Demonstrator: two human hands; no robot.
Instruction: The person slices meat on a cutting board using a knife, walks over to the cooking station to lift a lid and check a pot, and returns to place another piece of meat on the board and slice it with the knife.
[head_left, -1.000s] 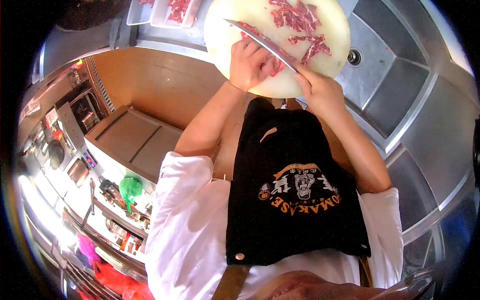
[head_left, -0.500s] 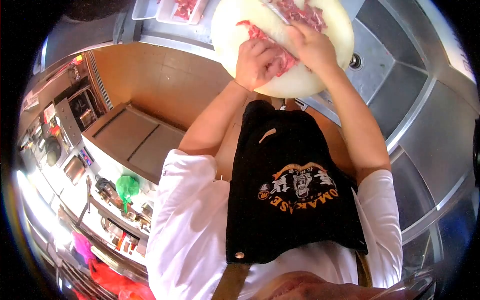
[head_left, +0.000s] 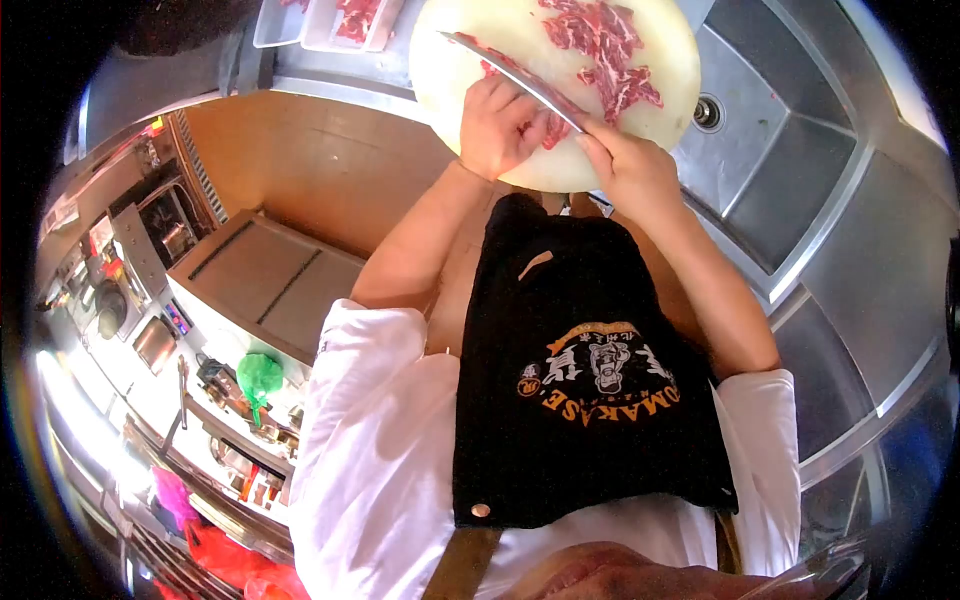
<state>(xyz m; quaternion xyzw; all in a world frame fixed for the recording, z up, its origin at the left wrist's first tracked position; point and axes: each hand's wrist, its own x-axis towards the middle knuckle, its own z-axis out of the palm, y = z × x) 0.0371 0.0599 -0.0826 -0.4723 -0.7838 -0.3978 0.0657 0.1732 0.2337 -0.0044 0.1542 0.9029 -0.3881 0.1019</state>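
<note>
A round white cutting board [head_left: 670, 50] lies at the top of the view. My left hand [head_left: 500, 128], fingers curled, presses a piece of raw red meat [head_left: 556, 132] against the board. In my right hand [head_left: 640, 168] is the handle of a knife [head_left: 515, 76]. Its long blade slants up and left across the board, along the far side of the held meat, hiding part of it. I cannot tell whether the edge is in the meat. Cut raw meat slices [head_left: 600, 45] lie on the board beyond the knife.
White plastic trays [head_left: 345, 45] with red meat stand to the left of the board. A steel sink [head_left: 740, 150] with a drain [head_left: 708, 112] is at the right. A low steel-topped unit [head_left: 270, 275] stands on the left, by the brown floor [head_left: 320, 150].
My right hand has drawn the knife back from the cut slices to the meat under my left hand. More of the slices now shows. The left hand stays on its piece.
</note>
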